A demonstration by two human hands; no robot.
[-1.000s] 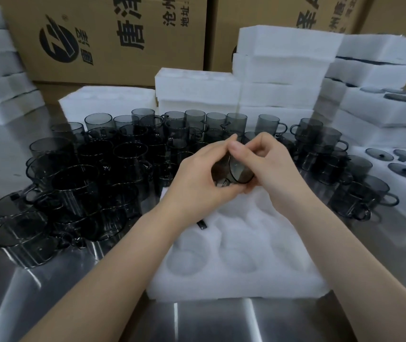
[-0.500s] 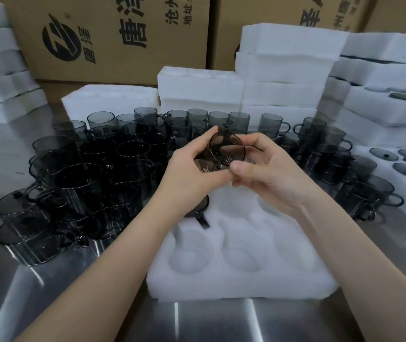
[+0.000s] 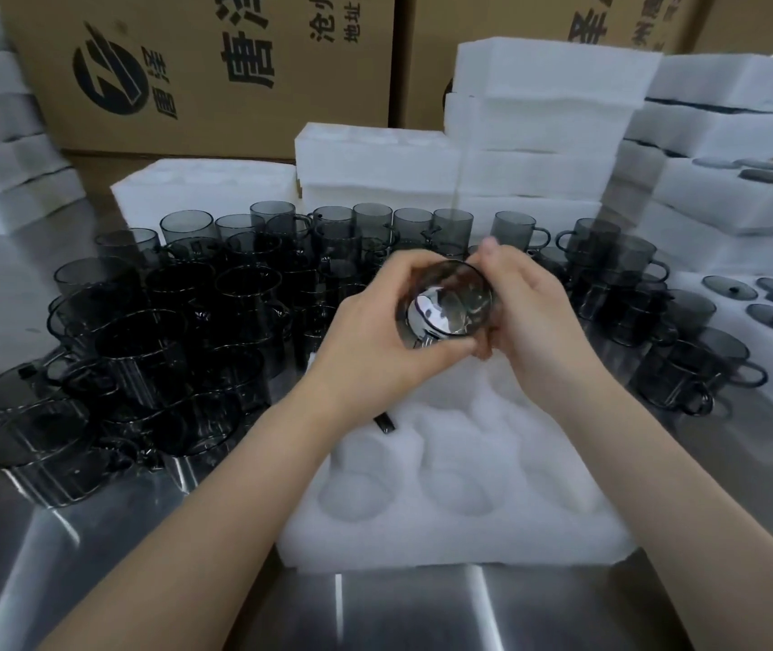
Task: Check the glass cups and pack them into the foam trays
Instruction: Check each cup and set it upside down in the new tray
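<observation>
Head view shows me one glass cup (image 3: 445,305) held up between both hands, above the far end of the foam tray (image 3: 445,533) and not touching it. My left hand (image 3: 375,350) wraps its side from below, thumb and fingers curled around the wall. My right hand (image 3: 530,312) grips the opposite side, fingers bent around it.

A second ago the cup sat lower and side-on between the hands. Since then it has been rolled end-on to the camera, and I now see a bright reflection in its round end. I read that as the check step under way: the glass is being turned for inspection, not yet lowered to a pocket.

The near pockets of the tray are empty. A dark handle (image 3: 384,422) pokes out below my left wrist, so one cup may already be seated, though the arm hides it. The unpacked cups (image 3: 177,331) crowd the tabletop (image 3: 398,608) to the left and behind, so most of the packing is probably still ahead.
</observation>
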